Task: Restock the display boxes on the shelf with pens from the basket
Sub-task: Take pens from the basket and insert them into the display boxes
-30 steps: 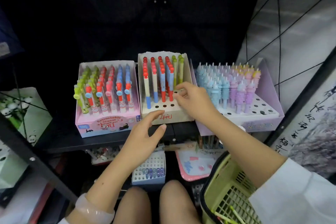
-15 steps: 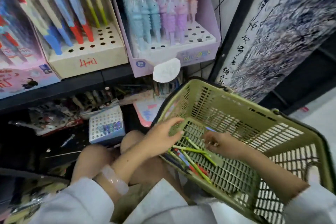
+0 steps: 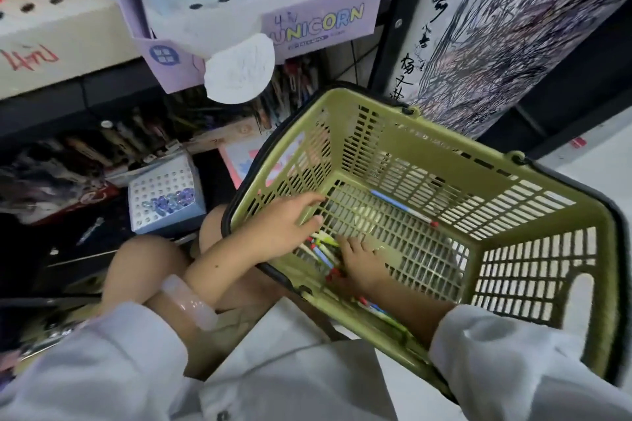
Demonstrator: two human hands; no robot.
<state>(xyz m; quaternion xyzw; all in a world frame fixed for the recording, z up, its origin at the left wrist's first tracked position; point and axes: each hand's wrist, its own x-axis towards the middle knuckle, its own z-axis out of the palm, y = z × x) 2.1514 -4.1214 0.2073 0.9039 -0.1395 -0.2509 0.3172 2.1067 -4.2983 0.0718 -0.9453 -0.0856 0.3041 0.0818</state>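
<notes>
A green plastic basket (image 3: 513, 202) sits tilted by my knees. A bunch of loose pens (image 3: 323, 247) lies in its near-left corner, and one blue-and-white pen (image 3: 403, 209) lies apart on the basket floor. My left hand (image 3: 284, 227) reaches over the rim, fingers straight, resting against the inside wall just above the bunch. My right hand (image 3: 360, 261) is down on the bunch with its fingers curled round some pens. On the shelf above stand the cream display box (image 3: 51, 31) and the purple unicorn display box (image 3: 318, 22), both with free holes.
A lower shelf holds a small white box of purple-topped items (image 3: 164, 196), scattered stationery and a pink packet (image 3: 239, 157). A white paper tag (image 3: 239, 68) hangs from the purple box. A black post and a scribbled panel (image 3: 513, 27) stand to the right.
My view has dropped from the shelf boxes to the basket. Both hands left the cream box and went into the basket; the right hand has moved left onto the bunch of pens.
</notes>
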